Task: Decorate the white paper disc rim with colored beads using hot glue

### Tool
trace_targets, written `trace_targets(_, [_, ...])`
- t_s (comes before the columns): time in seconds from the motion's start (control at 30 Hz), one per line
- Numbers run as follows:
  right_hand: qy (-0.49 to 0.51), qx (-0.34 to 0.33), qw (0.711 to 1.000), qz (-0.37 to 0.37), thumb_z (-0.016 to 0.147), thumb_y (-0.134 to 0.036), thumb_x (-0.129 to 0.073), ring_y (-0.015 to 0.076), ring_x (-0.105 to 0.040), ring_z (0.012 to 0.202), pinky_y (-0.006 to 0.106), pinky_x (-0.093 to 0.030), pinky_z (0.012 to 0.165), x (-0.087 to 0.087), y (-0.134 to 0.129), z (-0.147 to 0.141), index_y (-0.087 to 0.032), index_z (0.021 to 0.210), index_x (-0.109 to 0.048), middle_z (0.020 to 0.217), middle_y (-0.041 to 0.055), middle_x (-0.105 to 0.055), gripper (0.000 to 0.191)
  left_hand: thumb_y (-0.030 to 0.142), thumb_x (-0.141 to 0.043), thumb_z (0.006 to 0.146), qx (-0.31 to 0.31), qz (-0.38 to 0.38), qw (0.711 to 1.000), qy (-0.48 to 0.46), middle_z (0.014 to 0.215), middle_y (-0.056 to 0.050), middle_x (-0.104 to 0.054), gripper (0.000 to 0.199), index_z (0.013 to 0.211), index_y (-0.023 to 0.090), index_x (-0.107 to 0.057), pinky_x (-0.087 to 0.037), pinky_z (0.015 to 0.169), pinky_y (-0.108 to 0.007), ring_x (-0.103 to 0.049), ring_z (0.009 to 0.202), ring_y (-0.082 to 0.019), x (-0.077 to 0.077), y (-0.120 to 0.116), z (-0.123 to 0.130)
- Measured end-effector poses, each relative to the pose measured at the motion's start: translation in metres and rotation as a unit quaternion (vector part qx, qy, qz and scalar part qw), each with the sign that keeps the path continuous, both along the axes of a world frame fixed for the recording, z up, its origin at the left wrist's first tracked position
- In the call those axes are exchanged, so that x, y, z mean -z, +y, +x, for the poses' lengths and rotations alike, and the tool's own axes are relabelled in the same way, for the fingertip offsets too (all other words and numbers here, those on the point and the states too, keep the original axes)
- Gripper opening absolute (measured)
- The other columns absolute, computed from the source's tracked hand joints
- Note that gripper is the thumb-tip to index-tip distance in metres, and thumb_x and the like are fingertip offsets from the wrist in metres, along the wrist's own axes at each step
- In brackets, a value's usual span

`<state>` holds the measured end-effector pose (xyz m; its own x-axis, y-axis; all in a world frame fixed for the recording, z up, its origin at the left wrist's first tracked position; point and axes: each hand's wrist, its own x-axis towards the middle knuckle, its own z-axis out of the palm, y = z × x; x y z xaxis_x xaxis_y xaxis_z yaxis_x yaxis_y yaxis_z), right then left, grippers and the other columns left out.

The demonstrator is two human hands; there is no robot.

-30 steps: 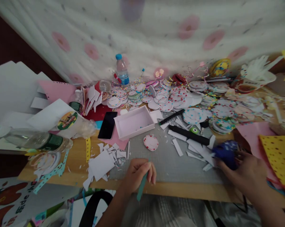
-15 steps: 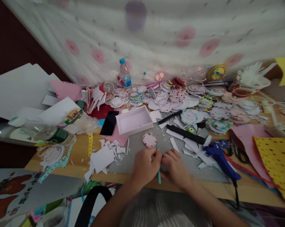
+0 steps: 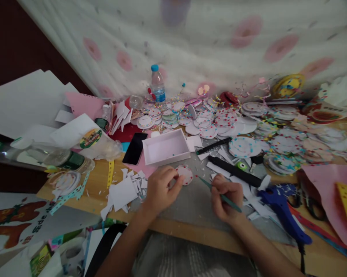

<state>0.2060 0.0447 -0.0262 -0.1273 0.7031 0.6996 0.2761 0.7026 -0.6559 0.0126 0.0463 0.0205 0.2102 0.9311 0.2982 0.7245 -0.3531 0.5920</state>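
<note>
Looking light and easily bent, the disc [image 3: 185, 175], best held by its rim, lies on our mat [image 3: 193, 206]; our left hand [image 3: 161, 187] curls at its left edge, grip unclear; our right hand [image 3: 230, 190] grips the stick [image 3: 231, 203]; beyond sits the box [image 3: 167, 157].

Overall light: dim, greyish, diffuse
White fabric curtain with pink flowers [image 3: 202, 57]: pale, softly blurred
Small round white disc with red dots [image 3: 186, 175]: detail soft
Clear plastic bottle with green label [image 3: 64, 157]: faint highlights
Printed white tub [image 3: 324, 111], right edge: stretched, smeared
</note>
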Motion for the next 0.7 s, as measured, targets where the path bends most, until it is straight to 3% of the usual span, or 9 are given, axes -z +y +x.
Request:
trace_targets(0.07, [0.061,0.018,0.997,-0.039,0.089,-0.012,-0.038,0.014,-0.034,0.053,0.03,-0.031,0.053,-0.002,-0.001,-0.001,-0.026,0.088,-0.03,0.063,-0.0066,-0.028,0.017,0.033,-0.058,0.087,0.041,0.041,0.998,0.034,0.092,-0.008,-0.062,0.02,0.097,0.017,-0.065,-0.044,0.076,-0.031,-0.058,0.083,-0.02,0.016,0.002,-0.012])
trace_targets(0.13, [0.108,0.011,0.991,-0.08,0.091,-0.016,-0.041,0.0136,-0.034,0.053,0.029,-0.03,0.052,-0.006,-0.002,-0.001,-0.026,0.088,-0.03,0.064,-0.0067,-0.027,0.016,0.035,-0.062,0.084,0.078,0.031,0.995,0.051,0.106,-0.011,-0.057,0.036,0.116,0.019,-0.06,-0.046,0.082,-0.035,-0.057,0.095,-0.022,0.032,0.004,-0.019])
trace_targets(0.2, [0.135,-0.006,0.985,-0.108,0.092,-0.02,-0.044,0.0131,-0.034,0.052,0.029,-0.03,0.051,-0.008,-0.002,-0.001,-0.026,0.085,-0.031,0.063,-0.0067,-0.027,0.016,0.035,-0.063,0.084,0.1,0.007,0.994,0.048,0.116,-0.012,-0.053,0.041,0.122,0.022,-0.057,-0.047,0.086,-0.038,-0.055,0.101,-0.023,0.046,0.005,-0.021])
trace_targets(0.3, [0.124,-0.018,0.986,-0.114,0.092,-0.021,-0.044,0.013,-0.037,0.053,0.03,-0.034,0.054,-0.008,-0.003,-0.002,-0.025,0.082,-0.032,0.062,-0.006,-0.033,0.016,0.031,-0.061,0.087,0.101,-0.013,0.995,0.022,0.12,-0.011,-0.051,0.032,0.117,0.023,-0.058,-0.047,0.091,-0.04,-0.053,0.106,-0.023,0.057,0.008,-0.019])
trace_targets(0.47, [0.079,-0.053,0.992,-0.082,0.09,-0.016,-0.041,0.0124,-0.035,0.052,0.031,-0.034,0.055,0.002,-0.001,-0.005,-0.025,0.083,-0.033,0.062,-0.0065,-0.033,0.014,0.031,-0.06,0.089,0.084,-0.028,0.996,-0.019,0.109,-0.008,-0.052,0.016,0.1,0.021,-0.064,-0.048,0.089,-0.037,-0.054,0.1,-0.021,0.059,0.01,-0.022])
trace_targets(0.7, [0.059,-0.074,0.992,-0.088,0.081,-0.008,-0.044,0.013,-0.036,0.054,0.031,-0.034,0.056,0.014,0.002,-0.012,-0.026,0.083,-0.034,0.063,-0.0063,-0.036,0.02,0.036,-0.063,0.087,0.097,-0.041,0.994,-0.03,0.11,-0.007,-0.053,0.016,0.089,0.02,-0.066,-0.047,0.087,-0.035,-0.054,0.097,-0.02,0.06,0.011,-0.024])
